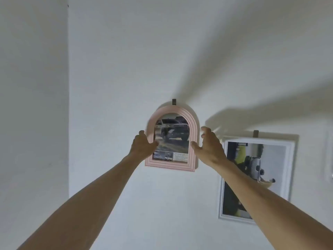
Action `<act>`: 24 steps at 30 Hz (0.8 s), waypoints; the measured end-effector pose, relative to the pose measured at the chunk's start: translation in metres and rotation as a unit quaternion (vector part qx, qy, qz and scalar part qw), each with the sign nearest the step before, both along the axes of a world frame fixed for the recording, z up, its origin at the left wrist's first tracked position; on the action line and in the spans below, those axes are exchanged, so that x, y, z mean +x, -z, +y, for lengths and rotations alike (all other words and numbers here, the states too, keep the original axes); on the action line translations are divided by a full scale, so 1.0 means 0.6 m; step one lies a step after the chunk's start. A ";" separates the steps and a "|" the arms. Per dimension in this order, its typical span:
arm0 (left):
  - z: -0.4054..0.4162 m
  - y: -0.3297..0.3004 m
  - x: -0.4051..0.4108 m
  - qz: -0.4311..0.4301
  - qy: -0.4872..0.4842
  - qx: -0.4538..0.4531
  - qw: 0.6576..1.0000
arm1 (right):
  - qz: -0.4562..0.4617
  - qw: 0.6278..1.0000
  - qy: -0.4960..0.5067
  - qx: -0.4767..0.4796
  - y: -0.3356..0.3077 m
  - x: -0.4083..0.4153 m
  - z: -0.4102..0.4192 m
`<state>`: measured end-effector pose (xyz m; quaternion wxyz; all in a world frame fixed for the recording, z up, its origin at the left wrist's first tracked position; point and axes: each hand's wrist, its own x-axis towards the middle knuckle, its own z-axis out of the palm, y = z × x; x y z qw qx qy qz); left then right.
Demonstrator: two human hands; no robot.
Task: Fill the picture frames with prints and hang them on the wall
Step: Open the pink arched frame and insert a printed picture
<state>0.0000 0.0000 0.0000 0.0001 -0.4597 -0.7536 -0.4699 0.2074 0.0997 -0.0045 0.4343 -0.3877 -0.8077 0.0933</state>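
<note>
A pink arched picture frame (192, 121) with a print of a white car hangs on the white wall from a dark hook (174, 101). My left hand (143, 146) grips the frame's left edge, thumb across the front. My right hand (210, 145) is just off the frame's right edge with fingers spread and loosely curved, holding nothing. To the right and lower, a white rectangular frame (292, 154) with a print hangs from a second hook (255, 133); my right forearm crosses in front of it.
A wall corner (68, 105) runs vertically at the left. A pale fixture (328, 159) shows at the far right edge. Bare white wall lies above and below the frames.
</note>
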 end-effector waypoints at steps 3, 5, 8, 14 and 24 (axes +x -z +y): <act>0.013 0.002 0.000 -0.059 0.017 0.016 0.998 | 0.041 0.999 -0.004 0.007 0.007 -0.020 0.017; 0.022 0.008 0.000 -0.080 0.024 0.043 0.996 | 0.068 0.998 -0.005 -0.003 0.015 -0.033 0.025; 0.023 0.013 -0.006 -0.085 0.006 0.075 0.994 | 0.122 0.992 -0.001 -0.025 0.008 -0.038 0.032; 0.000 0.008 -0.025 -0.105 0.055 0.109 0.987 | 0.191 0.980 -0.018 -0.056 -0.003 -0.018 0.031; -0.087 -0.012 -0.029 -0.234 0.169 0.075 0.955 | 0.201 0.970 -0.038 -0.134 0.009 0.026 -0.053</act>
